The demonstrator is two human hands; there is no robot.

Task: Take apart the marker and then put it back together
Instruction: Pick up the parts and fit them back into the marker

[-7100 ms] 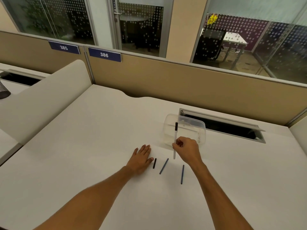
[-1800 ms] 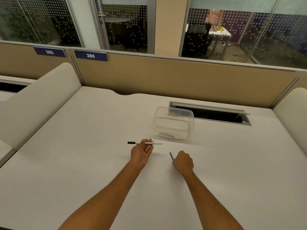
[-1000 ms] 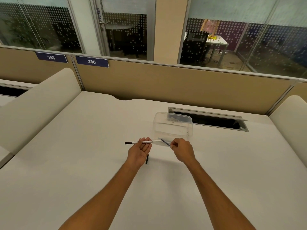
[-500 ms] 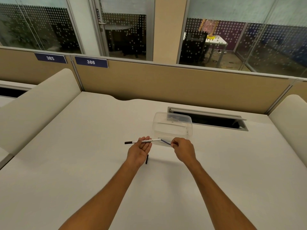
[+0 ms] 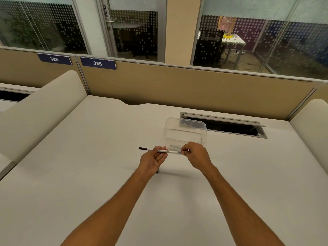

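Observation:
A thin white marker barrel (image 5: 170, 151) with a dark tip at its left end is held level above the desk. My left hand (image 5: 153, 159), palm up, holds its middle between fingers and thumb. My right hand (image 5: 195, 156) pinches the barrel's right end, where only a short dark bit of the ink stick (image 5: 179, 152) shows. A small black piece (image 5: 157, 172), probably the cap, lies on the desk, mostly hidden behind my left wrist.
A clear plastic container (image 5: 185, 133) stands on the white desk (image 5: 88, 166) just beyond my hands. Behind it is a dark cable slot (image 5: 223, 126) in the desk. Tan partition panels close off the back, and curved white dividers stand left and right.
The blue ink stick that jutted out at an angle from the barrel's right end has gone almost fully into the barrel. My right hand has moved left to the barrel's end.

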